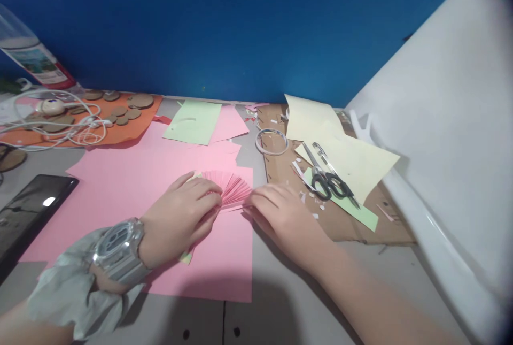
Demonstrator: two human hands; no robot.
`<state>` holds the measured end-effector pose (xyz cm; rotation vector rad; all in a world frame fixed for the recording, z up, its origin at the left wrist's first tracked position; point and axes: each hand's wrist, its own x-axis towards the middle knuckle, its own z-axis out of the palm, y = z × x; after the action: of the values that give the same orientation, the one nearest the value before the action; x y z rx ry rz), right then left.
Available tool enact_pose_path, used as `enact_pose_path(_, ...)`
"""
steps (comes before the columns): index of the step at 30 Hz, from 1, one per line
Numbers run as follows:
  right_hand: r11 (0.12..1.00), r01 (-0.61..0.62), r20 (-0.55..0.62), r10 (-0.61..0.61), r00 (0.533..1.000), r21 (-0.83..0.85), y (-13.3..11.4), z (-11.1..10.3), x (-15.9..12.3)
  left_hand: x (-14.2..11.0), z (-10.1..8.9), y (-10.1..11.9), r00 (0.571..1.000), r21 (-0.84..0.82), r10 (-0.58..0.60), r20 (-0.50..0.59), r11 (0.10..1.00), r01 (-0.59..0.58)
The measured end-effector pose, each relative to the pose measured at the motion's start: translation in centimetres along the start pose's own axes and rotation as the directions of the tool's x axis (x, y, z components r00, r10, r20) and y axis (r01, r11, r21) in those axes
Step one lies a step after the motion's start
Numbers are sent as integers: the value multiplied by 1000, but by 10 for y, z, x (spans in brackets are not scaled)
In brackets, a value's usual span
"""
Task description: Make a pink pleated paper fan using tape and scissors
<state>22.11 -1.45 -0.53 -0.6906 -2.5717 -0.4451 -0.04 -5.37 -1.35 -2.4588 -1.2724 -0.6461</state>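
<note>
A pink pleated paper fan [232,187] spreads between my two hands, above flat pink paper sheets [120,174]. With a clear watch and a pale scrunchie at its wrist, my left hand [184,214] is closed on the fan's left side. Bits of pale green paper show beside and below that hand. My right hand [276,206] pinches the fan's right edge with its fingertips. The fan's lower left part is hidden behind my left fingers.
Black-handled scissors [331,184] and a pen-like cutter [326,158] lie on cream paper [360,158] over cardboard [276,168] at right. A tape ring [271,142] sits behind. At left are a phone [36,211], tangled earphones [84,125], orange paper [136,131] and a bottle [40,61].
</note>
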Motion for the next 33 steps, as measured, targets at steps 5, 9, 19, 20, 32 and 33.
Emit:
enact_pose_path(5, 997, -65, 32, 67, 997, -44, 4, 5, 7, 0, -1, -1, 999, 34, 27, 19, 999, -28)
enact_pose_path(9, 997, -76, 54, 75, 996, 10, 4, 3, 8, -1, -2, -3, 998, 20, 53, 17, 998, -53)
enact_pose_path(19, 987, 21, 111, -3, 994, -156, 6, 2, 10, 0, -7, -11, 992, 64, 122, 31, 990, -124)
enact_pose_path(20, 986, 29, 121, -8, 993, -167, 6, 2, 10, 0, -8, -11, 991, 76, 125, 36, 989, -128)
enact_pose_path(32, 989, 26, 122, -9, 993, -142, 4, 1, 10, -20, 25, 42, 986, 226, -76, 149, 973, 41)
enact_pose_path(33, 990, 21, 121, -4, 993, -138, 4, 1, 10, -21, 27, 42, 986, 232, -89, 141, 971, 54)
